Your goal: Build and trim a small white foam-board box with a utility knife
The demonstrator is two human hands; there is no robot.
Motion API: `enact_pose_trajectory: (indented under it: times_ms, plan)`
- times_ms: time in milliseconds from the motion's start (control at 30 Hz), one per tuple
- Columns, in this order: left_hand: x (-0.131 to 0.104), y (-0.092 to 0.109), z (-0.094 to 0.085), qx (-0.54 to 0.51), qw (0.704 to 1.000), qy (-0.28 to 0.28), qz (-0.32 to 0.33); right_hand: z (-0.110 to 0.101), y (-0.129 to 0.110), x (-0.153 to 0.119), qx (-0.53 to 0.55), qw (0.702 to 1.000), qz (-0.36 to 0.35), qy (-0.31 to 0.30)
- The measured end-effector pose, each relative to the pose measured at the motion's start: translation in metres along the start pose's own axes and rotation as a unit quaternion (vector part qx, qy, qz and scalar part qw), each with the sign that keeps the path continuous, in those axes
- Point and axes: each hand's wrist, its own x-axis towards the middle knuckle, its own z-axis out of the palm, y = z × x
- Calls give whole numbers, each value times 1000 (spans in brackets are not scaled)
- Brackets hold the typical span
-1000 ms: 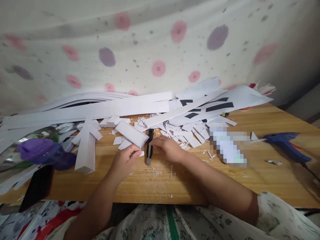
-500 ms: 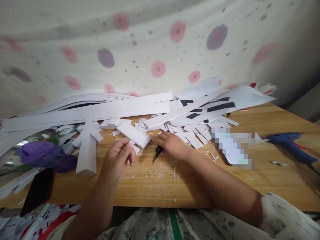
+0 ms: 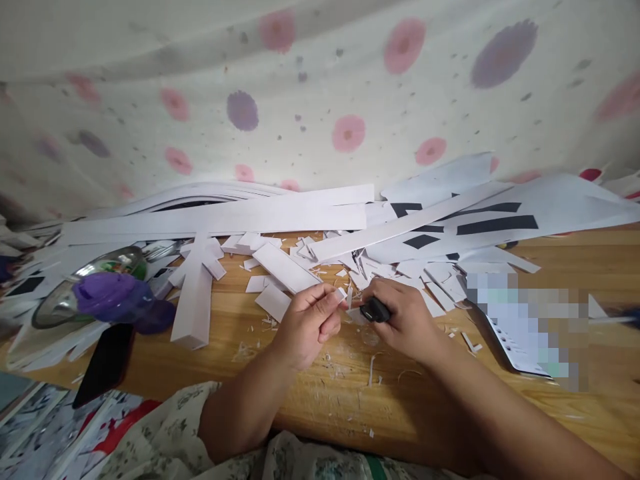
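My left hand [image 3: 310, 323] pinches a small white piece of card [image 3: 342, 293] between thumb and fingertips, above the table. Facing it, my right hand [image 3: 403, 319] is wrapped round a black-handled craft knife [image 3: 375, 309]; most of its blade is hard to make out. The two hands are close together but apart. Just behind my left hand lies a flat white card box [image 3: 286, 267], with loose white card pieces [image 3: 273, 302] beside it. A white folded card column [image 3: 193, 310] rests further left.
Long white card strips [image 3: 280, 217] and a sheet with black bars [image 3: 495, 223] lie along the back. At left are a purple bottle [image 3: 120, 300], a metal bowl [image 3: 55, 307] and a black phone [image 3: 106, 363]. A partly blurred device [image 3: 510, 340] lies at right among scraps.
The view has shifted, so the table things sit further right or lower. My hands have come closer together, and the knife is lifted, its handle now turned towards me.
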Motion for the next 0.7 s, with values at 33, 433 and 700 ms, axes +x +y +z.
enact_pose_trajectory:
  times_ms: [33,433,700]
  plan:
    - [0,-2,0,-11,1000,-5,-11,2,0,0,-8,1000,4,1]
    - [-5,-13,-5,-34,997,-70,-13,10,0,-3,-19,1000,22,-6]
    - [-5,-13,-4,-30,997,-72,-16,8,0,-3,-17,999,23,-18]
